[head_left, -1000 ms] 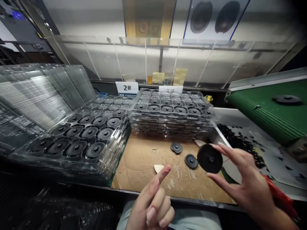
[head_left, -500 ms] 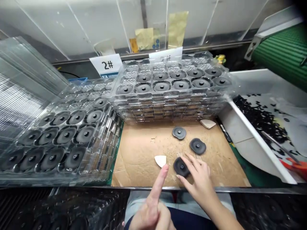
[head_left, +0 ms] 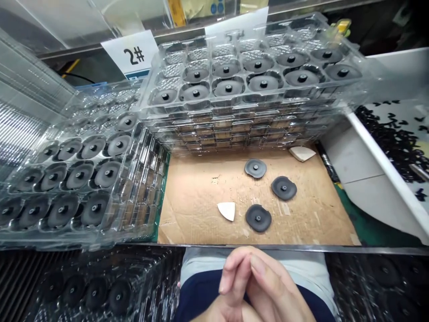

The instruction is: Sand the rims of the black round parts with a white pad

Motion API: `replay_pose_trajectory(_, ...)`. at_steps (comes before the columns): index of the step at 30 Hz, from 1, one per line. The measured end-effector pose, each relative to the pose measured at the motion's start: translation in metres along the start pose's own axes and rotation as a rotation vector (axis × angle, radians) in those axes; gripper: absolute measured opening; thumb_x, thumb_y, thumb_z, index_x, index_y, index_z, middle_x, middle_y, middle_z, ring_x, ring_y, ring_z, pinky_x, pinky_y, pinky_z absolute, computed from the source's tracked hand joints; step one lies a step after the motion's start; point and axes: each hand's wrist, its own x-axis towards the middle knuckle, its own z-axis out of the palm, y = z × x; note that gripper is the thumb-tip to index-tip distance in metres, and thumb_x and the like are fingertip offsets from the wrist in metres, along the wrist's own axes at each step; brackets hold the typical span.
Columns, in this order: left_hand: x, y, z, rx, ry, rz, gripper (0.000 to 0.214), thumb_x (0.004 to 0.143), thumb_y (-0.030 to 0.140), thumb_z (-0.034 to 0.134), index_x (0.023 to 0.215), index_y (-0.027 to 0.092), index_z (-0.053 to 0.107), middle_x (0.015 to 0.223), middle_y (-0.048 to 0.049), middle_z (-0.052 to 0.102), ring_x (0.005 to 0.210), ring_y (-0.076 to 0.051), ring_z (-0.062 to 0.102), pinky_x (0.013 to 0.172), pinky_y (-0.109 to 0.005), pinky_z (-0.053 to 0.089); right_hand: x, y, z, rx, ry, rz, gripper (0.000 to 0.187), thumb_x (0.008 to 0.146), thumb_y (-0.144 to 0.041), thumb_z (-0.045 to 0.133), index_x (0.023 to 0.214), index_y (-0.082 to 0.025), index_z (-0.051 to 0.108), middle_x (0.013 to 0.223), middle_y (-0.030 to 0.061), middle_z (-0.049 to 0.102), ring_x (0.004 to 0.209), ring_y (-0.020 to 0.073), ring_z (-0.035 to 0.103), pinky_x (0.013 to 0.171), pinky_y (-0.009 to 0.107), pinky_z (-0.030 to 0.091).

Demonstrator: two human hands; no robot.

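Three thin black rubber discs (head_left: 258,218) lie on the cardboard (head_left: 197,214) at lower centre, likely light and floppy, best pinched by the rim, while your hands (head_left: 254,281) meet below, fingers together, empty.

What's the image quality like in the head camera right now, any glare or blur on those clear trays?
In the head view, pale glare streaks the clear plastic trays, strongest on the far-left stack; the black discs on the cardboard stay sharp; the person's hands look slightly soft; wide-angle distortion bends the frame's edges.
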Motion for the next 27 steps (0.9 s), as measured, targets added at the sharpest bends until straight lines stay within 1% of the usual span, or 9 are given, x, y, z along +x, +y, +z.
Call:
replay_pose_trajectory(2, 0.0, -0.001, -0.001, 0.014, -0.013, -0.01, 0.034, 0.086, 0.033, 0.056, 0.117, 0.019, 0.054, 0.118, -0.0088, 0.057, 0.1, -0.023, 0.059, 0.082, -0.043, 0.052, 0.0, 0.0, 0.0, 0.029, 0.021, 0.004, 0.027, 0.078, -0.049, 0.066, 0.079, -0.023, 0.073, 0.073, 0.0032, 0.068, 0.071, 0.014, 0.058, 0.07, 0.025, 0.043)
replay_pose_trajectory(5, 0.0, -0.002, 0.0, 0.036, -0.024, -0.017, 0.035, 0.086, 0.033, 0.056, 0.117, 0.018, 0.053, 0.118, -0.009, 0.057, 0.1, -0.022, 0.059, 0.082, -0.043, 0.052, -0.001, 0.001, 0.0, 0.045, 0.039, -0.003, 0.027, 0.079, -0.048, 0.067, 0.08, -0.022, 0.072, 0.073, 0.0021, 0.068, 0.072, 0.012, 0.058, 0.07, 0.022, 0.042)
replay_pose_trajectory(10, 0.0, -0.003, 0.0, 0.071, -0.017, -0.018, 0.035, 0.086, 0.033, 0.055, 0.117, 0.017, 0.053, 0.118, -0.0093, 0.057, 0.099, -0.022, 0.059, 0.082, -0.044, 0.052, -0.004, 0.001, 0.0, 0.056, 0.016, -0.013, 0.028, 0.082, -0.047, 0.063, 0.083, -0.02, 0.072, 0.074, 0.0021, 0.067, 0.073, 0.0107, 0.059, 0.07, 0.02, 0.042)
replay_pose_trajectory(16, 0.003, -0.007, -0.004, 0.108, 0.001, -0.058, 0.036, 0.086, 0.034, 0.055, 0.118, 0.017, 0.053, 0.118, -0.0094, 0.057, 0.099, -0.022, 0.059, 0.082, -0.044, 0.052, -0.007, 0.002, -0.001, 0.085, -0.003, 0.005, 0.029, 0.085, -0.047, 0.059, 0.082, -0.02, 0.07, 0.073, 0.0025, 0.065, 0.071, 0.0106, 0.057, 0.063, 0.019, 0.041)
replay_pose_trajectory(19, -0.002, -0.009, -0.008, 0.126, 0.016, -0.083, 0.033, 0.086, 0.033, 0.055, 0.116, 0.019, 0.054, 0.118, -0.0091, 0.058, 0.099, -0.022, 0.059, 0.081, -0.043, 0.052, -0.006, 0.004, -0.002, 0.096, -0.009, -0.037, 0.029, 0.086, -0.044, 0.058, 0.077, -0.019, 0.068, 0.07, 0.0023, 0.061, 0.069, 0.0111, 0.055, 0.062, 0.02, 0.041)
replay_pose_trajectory(22, -0.012, -0.009, -0.014, 0.143, 0.031, -0.103, 0.028, 0.088, 0.033, 0.053, 0.112, 0.02, 0.057, 0.114, -0.0083, 0.06, 0.095, -0.02, 0.06, 0.079, -0.039, 0.053, -0.005, 0.007, -0.003, 0.099, -0.014, -0.086, 0.03, 0.087, -0.042, 0.057, 0.071, -0.017, 0.064, 0.068, 0.0021, 0.057, 0.066, 0.0117, 0.052, 0.059, 0.022, 0.04)
replay_pose_trajectory(25, -0.019, -0.008, -0.018, 0.157, 0.037, -0.107, 0.027, 0.088, 0.032, 0.053, 0.11, 0.018, 0.057, 0.109, -0.0075, 0.061, 0.089, -0.018, 0.061, 0.076, -0.037, 0.054, -0.004, 0.008, -0.005, 0.079, -0.015, -0.107, 0.032, 0.089, -0.042, 0.055, 0.069, -0.017, 0.06, 0.067, 0.0019, 0.054, 0.064, 0.0117, 0.051, 0.057, 0.022, 0.039)
replay_pose_trajectory(27, -0.019, -0.008, -0.018, 0.162, 0.034, -0.101, 0.026, 0.088, 0.033, 0.053, 0.11, 0.019, 0.057, 0.11, -0.0076, 0.061, 0.09, -0.018, 0.061, 0.076, -0.037, 0.054, -0.004, 0.008, -0.007, 0.056, -0.042, -0.104, 0.034, 0.089, -0.043, 0.054, 0.069, -0.016, 0.058, 0.067, 0.0019, 0.053, 0.063, 0.0113, 0.05, 0.057, 0.023, 0.04)
